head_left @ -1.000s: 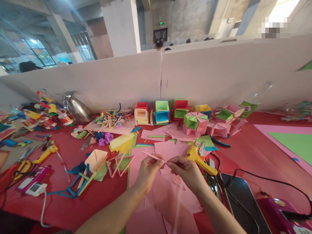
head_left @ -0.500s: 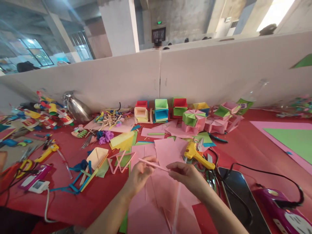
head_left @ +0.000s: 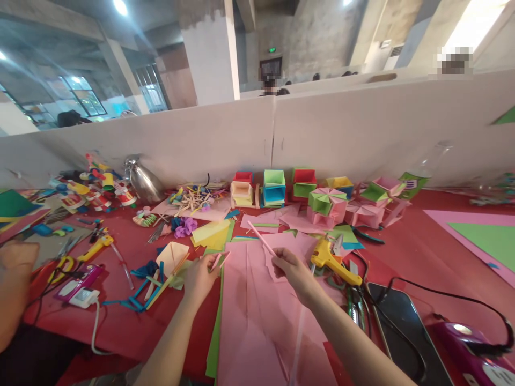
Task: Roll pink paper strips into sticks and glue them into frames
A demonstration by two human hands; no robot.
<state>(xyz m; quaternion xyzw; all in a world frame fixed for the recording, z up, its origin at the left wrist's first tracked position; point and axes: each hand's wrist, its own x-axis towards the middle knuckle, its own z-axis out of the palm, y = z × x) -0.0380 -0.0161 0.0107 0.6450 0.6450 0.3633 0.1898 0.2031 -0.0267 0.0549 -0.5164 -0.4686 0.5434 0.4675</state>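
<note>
My right hand (head_left: 287,265) is closed on one end of a thin pink paper strip (head_left: 260,238), which points up and to the left. On the left, my left hand (head_left: 202,276) pinches a folded pink strip frame (head_left: 223,260), mostly hidden behind the fingers. Both hands are above or beside large pink paper sheets (head_left: 241,321). Just right of my right hand lies a yellow glue gun (head_left: 336,261). Blue and yellow paper strips (head_left: 139,292) are left of my left hand.
Coloured paper boxes (head_left: 274,187) stand along the white partition (head_left: 193,139). A phone (head_left: 406,327) and a purple power strip (head_left: 469,343) lie at the right. Another person's arm (head_left: 16,284) is at the left edge, near a second glue gun (head_left: 96,247).
My hands have moved apart. The left hand let go of the strip and took hold of the pink frame at the left; the right hand tilted the strip upward. Another person's arm came further in.
</note>
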